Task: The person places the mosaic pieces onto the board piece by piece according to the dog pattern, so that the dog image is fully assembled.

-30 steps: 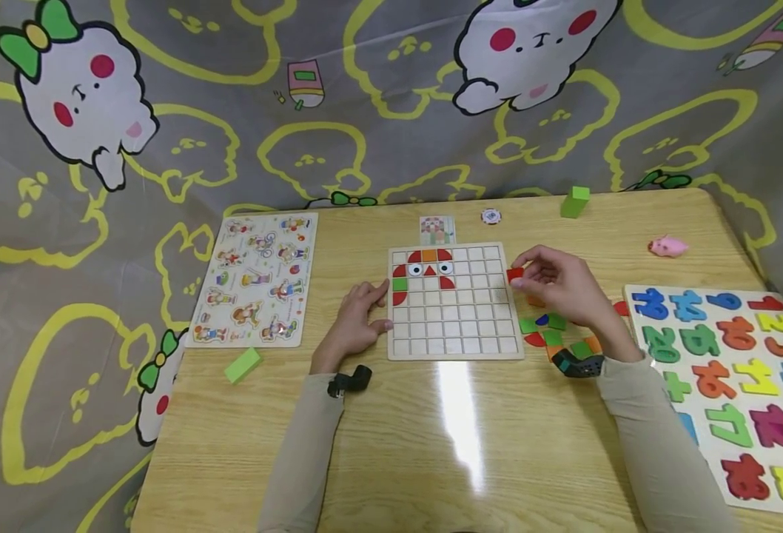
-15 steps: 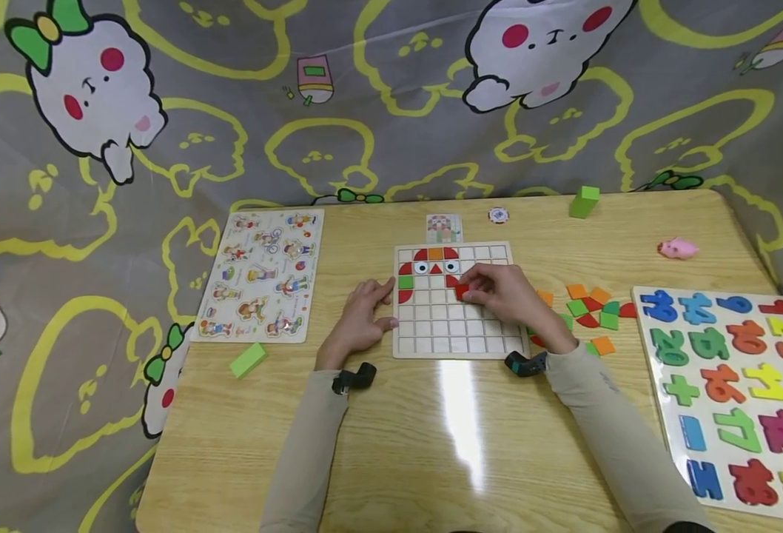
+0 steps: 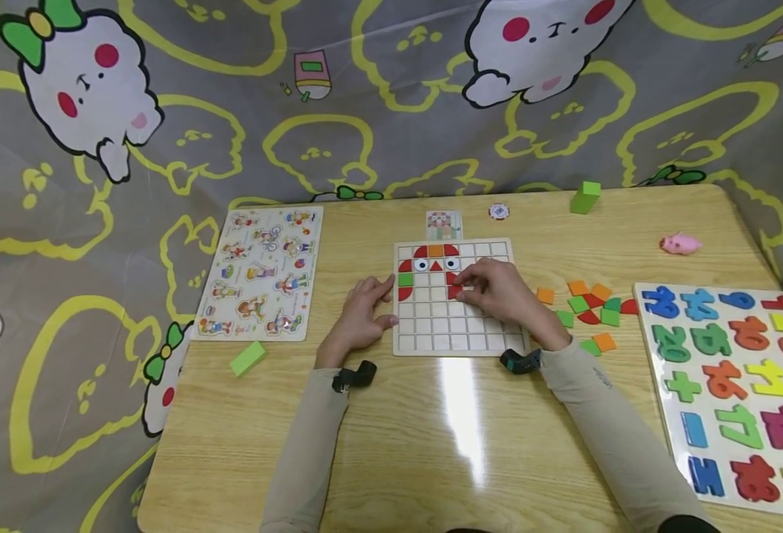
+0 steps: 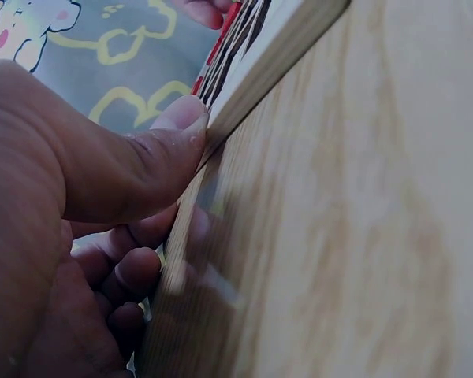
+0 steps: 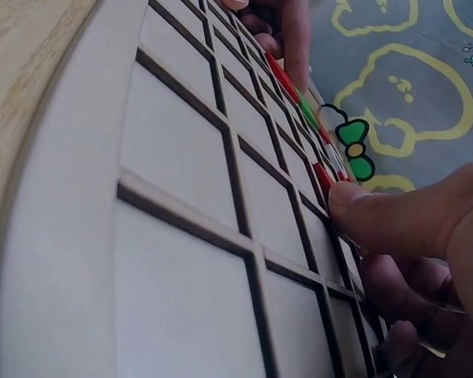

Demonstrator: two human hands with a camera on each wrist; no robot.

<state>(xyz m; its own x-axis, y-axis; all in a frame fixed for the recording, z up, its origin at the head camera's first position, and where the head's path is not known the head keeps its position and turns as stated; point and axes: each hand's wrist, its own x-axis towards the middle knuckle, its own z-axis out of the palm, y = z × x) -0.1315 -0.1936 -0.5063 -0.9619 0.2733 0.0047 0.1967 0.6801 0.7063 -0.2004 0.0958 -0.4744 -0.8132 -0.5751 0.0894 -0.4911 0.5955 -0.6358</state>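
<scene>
The wooden grid board [image 3: 425,342] lies on the table with a partial pattern of tiles at its upper left. My right hand [image 3: 498,292] is over the board, thumb and forefinger pinching a red tile [image 3: 454,292] in a cell just below another red tile. In the right wrist view the thumb [image 5: 359,203] is right at a red tile [image 5: 323,178]. My left hand [image 3: 358,322] rests at the board's left edge, forefinger and thumb touching it. The left wrist view shows the thumb [image 4: 169,150] against the board's side [image 4: 276,75]. Two round eye tiles [image 3: 421,264] sit in the pattern.
Loose orange, green and red tiles [image 3: 578,304] lie right of the board. A picture card [image 3: 443,224] and a poker chip [image 3: 499,212] are behind it. Number puzzle [image 3: 724,392], pink pig [image 3: 681,243], picture puzzle [image 3: 258,274] and green blocks [image 3: 585,198] stand around.
My right hand has carried the red tile leftward from beside the board's right edge and set it into a cell under the other red tile. The left hand has stayed at the board's edge.
</scene>
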